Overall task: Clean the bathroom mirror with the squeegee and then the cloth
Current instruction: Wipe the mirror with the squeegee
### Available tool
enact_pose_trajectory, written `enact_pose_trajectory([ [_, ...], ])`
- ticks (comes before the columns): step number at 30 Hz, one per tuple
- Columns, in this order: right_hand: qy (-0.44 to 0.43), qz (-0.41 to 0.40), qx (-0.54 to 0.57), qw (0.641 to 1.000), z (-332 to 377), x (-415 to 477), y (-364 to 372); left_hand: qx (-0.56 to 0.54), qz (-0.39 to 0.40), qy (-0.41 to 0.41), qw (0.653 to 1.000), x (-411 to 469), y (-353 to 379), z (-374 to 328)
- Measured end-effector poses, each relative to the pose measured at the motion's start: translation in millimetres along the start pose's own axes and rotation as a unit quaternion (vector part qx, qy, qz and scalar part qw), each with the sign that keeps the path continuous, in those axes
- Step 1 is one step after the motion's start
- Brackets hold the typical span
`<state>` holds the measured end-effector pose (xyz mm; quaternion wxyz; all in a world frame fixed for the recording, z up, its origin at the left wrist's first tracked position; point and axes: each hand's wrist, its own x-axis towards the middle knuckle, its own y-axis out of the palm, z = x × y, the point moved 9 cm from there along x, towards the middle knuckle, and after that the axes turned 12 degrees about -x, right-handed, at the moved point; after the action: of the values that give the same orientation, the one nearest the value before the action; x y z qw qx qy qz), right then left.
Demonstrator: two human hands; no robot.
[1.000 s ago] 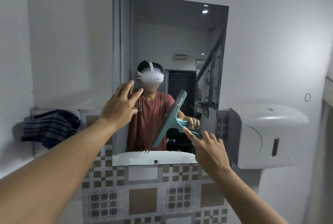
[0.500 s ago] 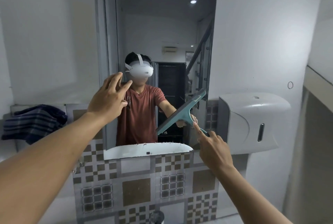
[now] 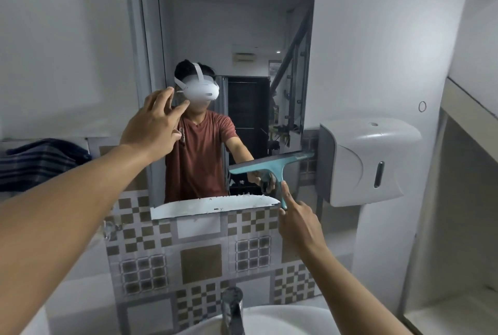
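Mirror (image 3: 237,24) hangs on the wall above the tiled band. Cloth (image 3: 37,165) lies bunched on the left ledge, untouched, presumably kept for the second pass. Squeegee (image 3: 272,165) lies near-level across the lower right glass. Right hand (image 3: 299,224) grips its handle, forefinger extended along it, likely for pressure. Left hand (image 3: 153,130) hovers empty, fingers spread.

White walls (image 3: 67,38), tiled backsplash (image 3: 199,262).

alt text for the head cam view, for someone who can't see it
A person's right hand holds a teal squeegee against the lower right of a bathroom mirror, its blade near level, while the left hand is raised open at the mirror's left side. A dark cloth lies on the left ledge.
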<state>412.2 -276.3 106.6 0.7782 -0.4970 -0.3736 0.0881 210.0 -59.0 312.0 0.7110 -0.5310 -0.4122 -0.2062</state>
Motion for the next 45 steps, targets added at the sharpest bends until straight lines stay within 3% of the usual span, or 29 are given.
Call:
enact_pose_trajectory([
  [15,0.041,0.012,0.167,0.985,36.6,-19.1,59.8,0.025,0.01,0.026,0.999,4.3,-2.2,4.9],
  [33,0.129,0.039,0.298,0.945,72.5,-41.3,74.8,0.03,0.0,0.034,0.999,9.3,-9.0,9.9],
  [45,0.119,0.049,0.398,0.908,133.8,-52.4,90.2,0.041,0.009,0.026,0.999,10.6,-6.6,14.7],
])
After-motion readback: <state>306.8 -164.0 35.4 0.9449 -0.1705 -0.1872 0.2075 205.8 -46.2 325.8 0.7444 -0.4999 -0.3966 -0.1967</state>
